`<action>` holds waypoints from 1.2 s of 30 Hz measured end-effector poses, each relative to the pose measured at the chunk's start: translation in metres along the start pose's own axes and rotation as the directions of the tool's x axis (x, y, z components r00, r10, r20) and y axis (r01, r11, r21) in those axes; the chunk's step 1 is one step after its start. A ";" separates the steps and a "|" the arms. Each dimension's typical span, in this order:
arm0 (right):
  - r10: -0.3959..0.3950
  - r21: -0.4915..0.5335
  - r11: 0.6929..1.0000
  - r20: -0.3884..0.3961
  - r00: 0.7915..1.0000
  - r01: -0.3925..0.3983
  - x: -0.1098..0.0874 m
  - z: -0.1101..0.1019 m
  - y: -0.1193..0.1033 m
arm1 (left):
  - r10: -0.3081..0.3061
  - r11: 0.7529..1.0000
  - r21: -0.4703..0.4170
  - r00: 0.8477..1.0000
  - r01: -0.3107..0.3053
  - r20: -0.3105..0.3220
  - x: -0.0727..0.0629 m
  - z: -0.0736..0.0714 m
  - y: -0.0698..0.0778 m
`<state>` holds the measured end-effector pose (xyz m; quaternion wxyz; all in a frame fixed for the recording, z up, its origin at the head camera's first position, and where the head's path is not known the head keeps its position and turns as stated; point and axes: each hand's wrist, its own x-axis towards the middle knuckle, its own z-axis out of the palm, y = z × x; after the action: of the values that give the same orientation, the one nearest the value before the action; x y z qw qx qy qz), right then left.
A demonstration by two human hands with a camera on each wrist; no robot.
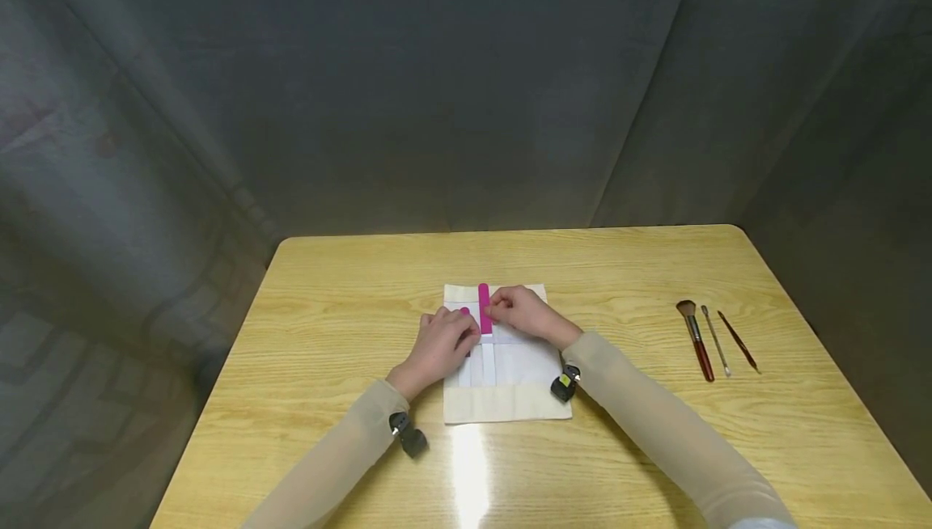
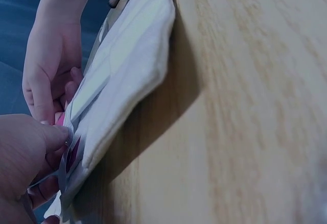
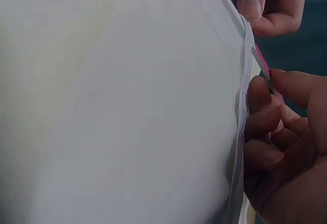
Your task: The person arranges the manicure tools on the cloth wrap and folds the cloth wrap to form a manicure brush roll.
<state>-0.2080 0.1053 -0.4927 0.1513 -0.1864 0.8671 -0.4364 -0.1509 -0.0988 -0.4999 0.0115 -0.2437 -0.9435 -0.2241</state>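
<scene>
A cream cloth organizer lies on the table with a ribbed elastic band across it. My right hand pinches a flat pink nail file between thumb and fingers. The file's rounded end points away from me, and its lower part runs under the band into a narrow white slot. With thumb and fingertips, my left hand pinches the band right beside the file. A second pink piece stands in the organizer just left of the file, mostly hidden by the left hand.
To the right on the wooden table lie a makeup brush with a fluffy head, a thin silvery tool and a slim dark-red brush. Grey curtains enclose the table at the back and sides.
</scene>
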 end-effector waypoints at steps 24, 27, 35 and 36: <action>-0.028 -0.094 0.995 0.046 0.999 0.033 -0.012 0.003 -0.005 | 0.022 1.000 -0.014 0.999 -0.023 -0.043 0.000 0.002 -0.002; -0.044 -0.105 0.993 0.057 0.997 0.050 -0.014 0.002 -0.006 | 0.026 0.999 -0.018 0.998 -0.027 -0.049 0.000 0.002 -0.001; -0.051 -0.120 0.991 0.080 0.995 0.060 -0.017 0.001 -0.012 | 0.022 1.000 -0.013 0.999 -0.023 -0.044 0.000 0.002 -0.002; -0.052 -0.120 0.991 0.081 0.995 0.061 -0.018 0.001 -0.013 | 0.021 1.000 -0.014 0.999 -0.021 -0.042 0.000 0.002 -0.001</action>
<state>-0.1893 0.1056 -0.4813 0.1607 -0.2366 0.8801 -0.3790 -0.1514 -0.0988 -0.5026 0.0320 -0.2489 -0.9388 -0.2359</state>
